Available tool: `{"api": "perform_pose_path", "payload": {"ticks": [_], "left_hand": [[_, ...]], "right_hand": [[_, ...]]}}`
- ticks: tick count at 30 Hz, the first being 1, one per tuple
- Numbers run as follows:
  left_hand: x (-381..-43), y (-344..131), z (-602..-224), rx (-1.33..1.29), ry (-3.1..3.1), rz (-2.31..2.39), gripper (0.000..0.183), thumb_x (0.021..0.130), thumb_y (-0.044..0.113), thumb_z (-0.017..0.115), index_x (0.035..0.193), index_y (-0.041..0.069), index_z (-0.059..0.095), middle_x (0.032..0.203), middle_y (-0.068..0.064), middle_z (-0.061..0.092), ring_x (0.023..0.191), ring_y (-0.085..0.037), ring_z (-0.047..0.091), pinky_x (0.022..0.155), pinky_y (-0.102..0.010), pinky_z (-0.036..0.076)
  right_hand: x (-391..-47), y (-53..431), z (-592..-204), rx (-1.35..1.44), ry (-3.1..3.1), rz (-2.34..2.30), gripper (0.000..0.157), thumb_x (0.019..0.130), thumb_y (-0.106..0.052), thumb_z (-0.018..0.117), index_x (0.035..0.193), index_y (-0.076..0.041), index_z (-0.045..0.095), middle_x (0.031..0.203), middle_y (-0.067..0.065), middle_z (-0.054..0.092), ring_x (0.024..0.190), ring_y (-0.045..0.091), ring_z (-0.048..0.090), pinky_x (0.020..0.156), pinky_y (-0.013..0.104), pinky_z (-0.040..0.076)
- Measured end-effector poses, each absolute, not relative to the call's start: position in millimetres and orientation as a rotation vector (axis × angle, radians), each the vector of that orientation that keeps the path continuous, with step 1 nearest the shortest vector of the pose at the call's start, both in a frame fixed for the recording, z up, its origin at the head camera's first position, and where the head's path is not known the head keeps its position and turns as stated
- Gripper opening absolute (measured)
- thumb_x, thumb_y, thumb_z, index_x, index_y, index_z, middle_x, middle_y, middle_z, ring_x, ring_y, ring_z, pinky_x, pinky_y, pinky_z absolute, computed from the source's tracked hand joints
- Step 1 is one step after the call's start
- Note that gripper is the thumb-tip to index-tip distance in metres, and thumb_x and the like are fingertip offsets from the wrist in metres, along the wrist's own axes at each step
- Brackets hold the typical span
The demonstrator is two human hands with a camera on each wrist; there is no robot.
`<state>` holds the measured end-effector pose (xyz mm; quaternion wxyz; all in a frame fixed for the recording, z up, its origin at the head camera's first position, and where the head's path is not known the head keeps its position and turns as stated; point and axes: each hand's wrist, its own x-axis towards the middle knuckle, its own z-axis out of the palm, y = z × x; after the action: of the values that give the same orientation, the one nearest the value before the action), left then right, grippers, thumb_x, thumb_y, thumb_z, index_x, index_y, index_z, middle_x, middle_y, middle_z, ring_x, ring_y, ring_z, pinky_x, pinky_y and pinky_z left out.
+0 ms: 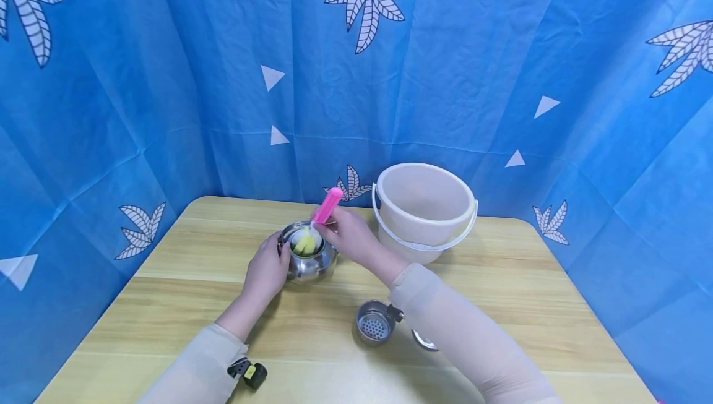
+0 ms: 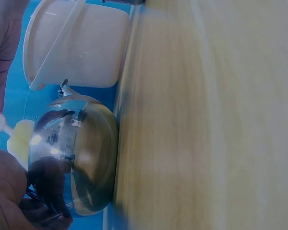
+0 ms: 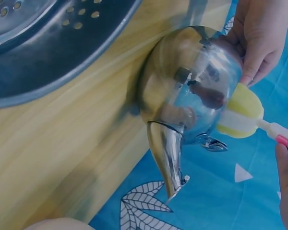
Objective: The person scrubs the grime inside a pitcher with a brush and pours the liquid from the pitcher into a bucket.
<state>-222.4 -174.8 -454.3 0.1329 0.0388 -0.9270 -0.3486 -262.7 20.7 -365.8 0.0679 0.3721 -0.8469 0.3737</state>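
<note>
Head view. Steel kettle (image 1: 307,269), left of centre, upright on the surface (image 1: 512,299), mouth upward. Pink-handled sponge brush (image 1: 327,207), yellow head (image 1: 304,245) in the kettle's mouth, handle slanting out toward the upper right of the frame. Right hand (image 1: 353,237), just right of the mouth: fingers pinched together on the brush, near the junction of handle and pale neck. Left hand (image 1: 267,271), at the kettle's left side: fingers clamped on it, thumb by the rim. Nearer to the brush, the right hand; nearer to the kettle wall, the left. Key relation, by judgement: long axis of the brush against the mouth, tilted rather than plumb. White bucket (image 1: 406,229), right of centre, beyond the right hand. Perforated strainer (image 1: 374,328), lower centre. Round metal piece (image 1: 425,341), beside the strainer, partly hidden under the right sleeve (image 1: 468,342).

Left wrist view, turned sideways. Kettle at left, below centre; left fingers at lower left, curled against it. Yellow head at the far left, partly outside the mouth. Right hand and bucket at upper left.

Right wrist view, also turned. Kettle at upper centre, spout (image 3: 168,155) toward lower centre. Brush axis from the mouth to the right edge, slightly downward; right fingers at lower right, left hand at upper right. Strainer, large, at upper left.
</note>
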Motion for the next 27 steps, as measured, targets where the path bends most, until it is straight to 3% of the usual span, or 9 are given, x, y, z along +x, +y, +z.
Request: {"api": "perform_pose_path", "payload": {"ticks": [19,27], "left_hand": [[-222.7,-176.1,-456.0,0.098,-2.683,-1.014,0.05,0.107,0.024,0.043,0.144,-0.009,0.042,0.137,-0.032,0.052,0.124,-0.048,0.054,0.103,-0.059,0.045],[-221.5,-176.1,-455.8,0.083,-2.683,-1.0,0.05,0.107,0.024,0.042,0.144,-0.01,0.042,0.137,-0.033,0.052,0.125,-0.047,0.053,0.104,-0.058,0.045]], "right_hand": [[-260.4,10.7,-354.0,1.273,-2.548,0.93,0.021,0.101,-0.013,0.061,0.119,-0.003,0.065,0.116,0.008,0.071,0.111,0.021,0.067,0.095,0.021,0.052],[-256.9,3.5,-352.0,1.327,-2.615,0.814,0.018,0.101,-0.013,0.06,0.118,-0.008,0.064,0.117,0.005,0.07,0.111,0.016,0.065,0.097,0.021,0.051]]}}
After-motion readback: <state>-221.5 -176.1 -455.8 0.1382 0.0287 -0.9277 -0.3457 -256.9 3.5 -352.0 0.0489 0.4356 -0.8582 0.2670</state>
